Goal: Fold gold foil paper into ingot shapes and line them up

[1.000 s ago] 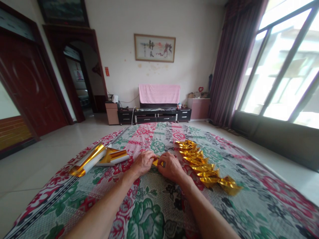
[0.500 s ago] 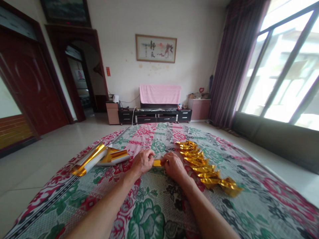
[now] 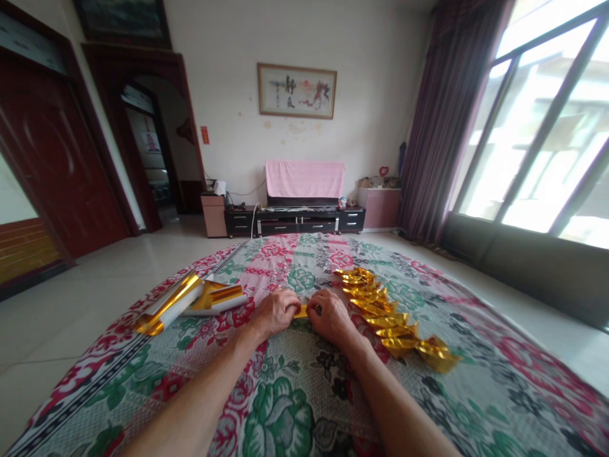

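Note:
A small piece of gold foil paper [image 3: 302,311] is stretched between my two hands, low over the patterned tablecloth [image 3: 280,419]. My left hand [image 3: 278,312] pinches its left end with curled fingers. The right end is gripped by my right hand [image 3: 329,315], closed in the same way; the fingers hide most of the paper. To the right, a slanting row of several folded gold foil pieces [image 3: 380,304] lies on the cloth. On the left rest curled sheets of gold foil with white backs [image 3: 174,303], partly rolled.
The round table fills the foreground. Beyond it stand a low black cabinet [image 3: 297,222] and a screen covered by a pink cloth [image 3: 304,179]. A purple curtain [image 3: 438,127] and a window are at the right, dark red doors at the left.
My left hand has moved slightly right, closer to my right hand, and less of the gold paper shows between them. The view has shifted a little.

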`<state>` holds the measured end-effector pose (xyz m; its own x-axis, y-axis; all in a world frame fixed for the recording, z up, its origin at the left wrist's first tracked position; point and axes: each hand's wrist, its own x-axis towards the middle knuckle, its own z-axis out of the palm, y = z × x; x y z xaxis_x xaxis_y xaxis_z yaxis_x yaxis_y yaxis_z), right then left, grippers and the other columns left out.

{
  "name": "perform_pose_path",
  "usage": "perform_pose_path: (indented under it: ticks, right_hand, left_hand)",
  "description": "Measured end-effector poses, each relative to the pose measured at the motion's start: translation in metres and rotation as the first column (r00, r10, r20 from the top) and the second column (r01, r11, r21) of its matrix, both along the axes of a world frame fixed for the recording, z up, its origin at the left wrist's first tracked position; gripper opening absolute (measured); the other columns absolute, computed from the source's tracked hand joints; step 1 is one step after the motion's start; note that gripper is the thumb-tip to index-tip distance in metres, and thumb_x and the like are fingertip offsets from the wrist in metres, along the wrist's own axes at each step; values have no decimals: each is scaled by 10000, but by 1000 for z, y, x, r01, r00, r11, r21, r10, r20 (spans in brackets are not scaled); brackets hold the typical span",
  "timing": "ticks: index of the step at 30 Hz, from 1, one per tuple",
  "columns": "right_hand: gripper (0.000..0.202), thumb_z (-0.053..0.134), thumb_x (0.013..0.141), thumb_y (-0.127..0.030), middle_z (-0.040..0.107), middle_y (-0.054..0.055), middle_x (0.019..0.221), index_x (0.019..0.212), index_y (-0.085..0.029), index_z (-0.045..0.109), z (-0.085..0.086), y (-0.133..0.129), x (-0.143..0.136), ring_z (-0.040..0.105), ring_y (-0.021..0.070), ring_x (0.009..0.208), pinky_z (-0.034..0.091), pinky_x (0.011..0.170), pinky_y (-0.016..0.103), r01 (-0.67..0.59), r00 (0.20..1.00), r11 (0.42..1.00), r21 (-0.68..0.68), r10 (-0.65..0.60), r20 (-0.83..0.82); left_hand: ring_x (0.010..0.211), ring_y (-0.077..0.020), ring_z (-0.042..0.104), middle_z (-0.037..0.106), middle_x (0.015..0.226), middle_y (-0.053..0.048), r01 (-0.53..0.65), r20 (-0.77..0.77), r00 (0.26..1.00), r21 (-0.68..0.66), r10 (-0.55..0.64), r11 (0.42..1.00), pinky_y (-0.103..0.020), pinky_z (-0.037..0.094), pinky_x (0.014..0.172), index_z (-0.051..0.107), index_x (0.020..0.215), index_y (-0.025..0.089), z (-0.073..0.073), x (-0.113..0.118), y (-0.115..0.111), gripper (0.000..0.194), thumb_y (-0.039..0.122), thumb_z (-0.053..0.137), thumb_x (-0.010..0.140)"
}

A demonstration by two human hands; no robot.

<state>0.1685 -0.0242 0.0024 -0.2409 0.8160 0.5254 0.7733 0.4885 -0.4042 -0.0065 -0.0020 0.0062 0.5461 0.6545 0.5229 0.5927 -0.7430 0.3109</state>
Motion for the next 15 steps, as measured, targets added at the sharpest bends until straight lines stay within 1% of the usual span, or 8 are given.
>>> perform_pose_path:
  ticks: [6,9,13,15]
  right_hand:
    - [184,510,726,-90,603,65,892,694,-176,669,4,0,0,520,164,889,379,838,282,-13,1000,1000,4,13,23]
    - [200,497,736,-77,599,62,863,685,-174,664,4,0,1,516,161,873,371,833,283,-27,999,999,23,26,42]
    - [208,485,760,-90,580,60,832,700,-175,665,2,1,2,510,158,834,376,811,283,-17,999,1000,17,16,45]
    - [215,480,770,-98,572,63,850,712,-178,672,2,0,1,509,160,836,378,811,287,-8,999,1000,13,7,43]
  left_hand:
    - [808,-153,558,622,791,-37,-6,-55,998,15,6,1000,-265,440,769,676,738,201,0,1,-2,199,142,487,760]
    - [811,-154,556,619,807,-41,8,-47,999,8,-8,1000,-263,443,769,682,750,198,1,0,-2,180,155,508,747]
    - [814,-153,561,624,811,-45,61,-37,997,-1,-61,998,-260,445,776,687,770,187,3,-2,-2,175,136,528,716]
    - [819,-156,564,627,823,-49,71,-33,997,-9,-71,997,-261,447,778,688,785,181,4,-3,-1,177,132,540,702]
